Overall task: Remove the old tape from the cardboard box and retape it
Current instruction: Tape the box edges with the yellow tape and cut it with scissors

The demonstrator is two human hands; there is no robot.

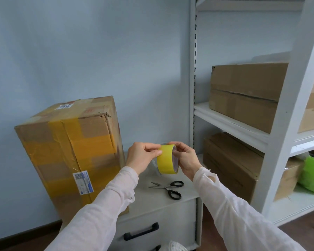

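A tall cardboard box [69, 147] stands on end on the white drawer cabinet [158, 205], wrapped in bands of yellow-brown tape, with a blue-and-white label low on its front. To its right, above the cabinet top, I hold a roll of yellow tape [167, 160] in both hands. My right hand [186, 157] grips the roll with the thumb in its core. My left hand [143, 156] pinches at the roll's outer surface near the top. Black-handled scissors [169, 188] lie open on the cabinet below the roll.
A white metal shelving unit [279, 124] fills the right side, holding several cardboard boxes [246, 95] and a green bag [312, 176]. A blue wall is behind. The cabinet has black drawer handles [141, 231]. Something pale lies behind the roll on the cabinet.
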